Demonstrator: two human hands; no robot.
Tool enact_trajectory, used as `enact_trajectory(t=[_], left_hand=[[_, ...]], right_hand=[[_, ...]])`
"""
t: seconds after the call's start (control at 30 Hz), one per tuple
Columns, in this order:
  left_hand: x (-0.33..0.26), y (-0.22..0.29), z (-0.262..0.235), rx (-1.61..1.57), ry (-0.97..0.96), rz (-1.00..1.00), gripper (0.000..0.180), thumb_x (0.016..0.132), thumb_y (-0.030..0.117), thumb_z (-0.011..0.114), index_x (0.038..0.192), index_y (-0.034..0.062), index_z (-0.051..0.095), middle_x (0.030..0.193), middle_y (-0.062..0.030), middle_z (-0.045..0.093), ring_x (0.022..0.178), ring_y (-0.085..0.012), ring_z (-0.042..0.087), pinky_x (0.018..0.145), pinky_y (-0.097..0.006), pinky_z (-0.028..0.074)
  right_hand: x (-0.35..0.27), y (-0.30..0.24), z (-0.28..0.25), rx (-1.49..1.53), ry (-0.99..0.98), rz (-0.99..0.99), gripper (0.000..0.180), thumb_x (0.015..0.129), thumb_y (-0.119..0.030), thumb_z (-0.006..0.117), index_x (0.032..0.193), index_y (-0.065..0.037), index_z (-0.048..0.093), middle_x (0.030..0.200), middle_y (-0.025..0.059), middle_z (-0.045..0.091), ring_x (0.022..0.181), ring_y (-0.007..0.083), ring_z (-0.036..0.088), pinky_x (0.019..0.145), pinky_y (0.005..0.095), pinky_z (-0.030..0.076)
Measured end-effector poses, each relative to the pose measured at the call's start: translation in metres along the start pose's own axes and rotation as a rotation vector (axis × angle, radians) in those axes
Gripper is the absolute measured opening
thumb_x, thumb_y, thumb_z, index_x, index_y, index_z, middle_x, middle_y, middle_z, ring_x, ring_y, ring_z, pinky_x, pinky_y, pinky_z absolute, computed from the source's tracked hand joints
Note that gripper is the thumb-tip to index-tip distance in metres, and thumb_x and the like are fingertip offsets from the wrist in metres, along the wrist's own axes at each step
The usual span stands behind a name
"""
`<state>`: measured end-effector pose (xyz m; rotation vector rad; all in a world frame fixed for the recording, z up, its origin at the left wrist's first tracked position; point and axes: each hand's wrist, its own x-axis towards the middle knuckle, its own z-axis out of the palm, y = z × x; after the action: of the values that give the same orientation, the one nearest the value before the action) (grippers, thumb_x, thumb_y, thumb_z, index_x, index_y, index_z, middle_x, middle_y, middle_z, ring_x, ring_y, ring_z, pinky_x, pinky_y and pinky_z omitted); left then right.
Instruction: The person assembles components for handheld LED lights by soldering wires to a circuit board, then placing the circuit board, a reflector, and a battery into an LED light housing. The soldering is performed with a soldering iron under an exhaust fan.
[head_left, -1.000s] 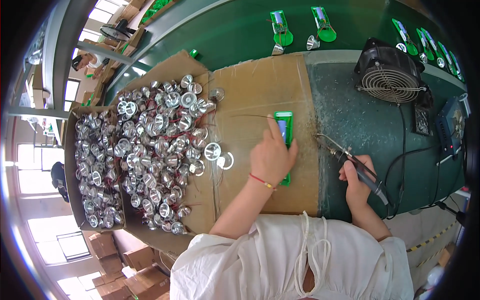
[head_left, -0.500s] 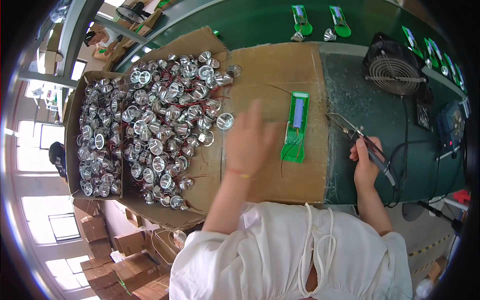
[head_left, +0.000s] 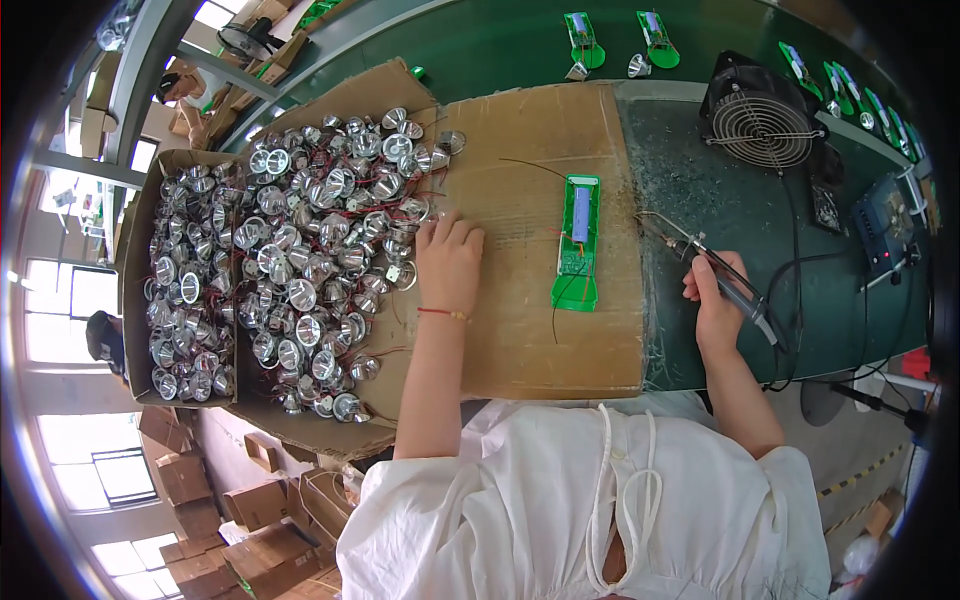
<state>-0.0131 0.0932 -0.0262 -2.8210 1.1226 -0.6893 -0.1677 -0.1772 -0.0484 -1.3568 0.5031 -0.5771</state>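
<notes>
My left hand (head_left: 447, 262) reaches into the right edge of a heap of shiny silver reflector cups with red wires (head_left: 320, 260), fingers curled down on them. Whether it grips one I cannot tell. My right hand (head_left: 716, 298) holds a soldering iron (head_left: 722, 282) by its dark handle, tip pointing up-left over the green mat. A green circuit board with a blue cell (head_left: 578, 240) lies on the cardboard sheet (head_left: 520, 330) between my hands.
A cardboard box (head_left: 135, 290) at the left is full of more reflector cups. A black fan (head_left: 762, 125) and a soldering station (head_left: 885, 225) stand at the right. Several green boards (head_left: 582, 38) lie along the far bench. Cartons are stacked on the floor.
My left hand left the green board and moved left to the heap of reflector cups. My right hand kept the soldering iron in about the same place.
</notes>
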Motion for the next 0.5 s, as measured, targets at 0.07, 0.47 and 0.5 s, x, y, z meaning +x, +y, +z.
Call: enact_trajectory(t=[0.07,0.47,0.5], left_hand=[[-0.003,0.003,0.002,-0.013,-0.035,-0.054,0.014,0.073,0.009,0.053,0.084,0.0084,0.062,0.099,-0.0024,0.059,0.111,-0.0226,0.046,0.087,-0.038,0.036],[0.002,0.012,-0.018,-0.232,-0.247,-0.26,0.028,0.073,0.014,0.058,0.101,0.0152,0.061,0.113,-0.0054,0.052,0.1,-0.025,0.05,0.083,-0.037,0.041],[0.01,0.021,-0.029,-0.234,-0.353,-0.349,0.028,0.071,0.018,0.062,0.099,0.0151,0.062,0.11,-0.0049,0.053,0.099,-0.0248,0.05,0.084,-0.039,0.04]], right_hand=[[0.0,0.0,-0.001,0.002,0.013,-0.003,0.015,0.082,-0.014,0.061,0.084,-0.002,0.051,0.066,0.0048,0.056,0.052,0.0072,0.05,0.049,0.019,0.04],[-0.001,-0.001,0.003,-0.009,-0.009,-0.03,0.013,0.083,-0.013,0.058,0.084,-0.003,0.05,0.065,0.0042,0.055,0.052,0.0072,0.049,0.048,0.0186,0.039],[0.0,0.0,0.003,-0.01,-0.01,-0.028,0.013,0.083,-0.013,0.058,0.084,-0.003,0.05,0.065,0.0042,0.055,0.052,0.0072,0.049,0.048,0.0186,0.039]])
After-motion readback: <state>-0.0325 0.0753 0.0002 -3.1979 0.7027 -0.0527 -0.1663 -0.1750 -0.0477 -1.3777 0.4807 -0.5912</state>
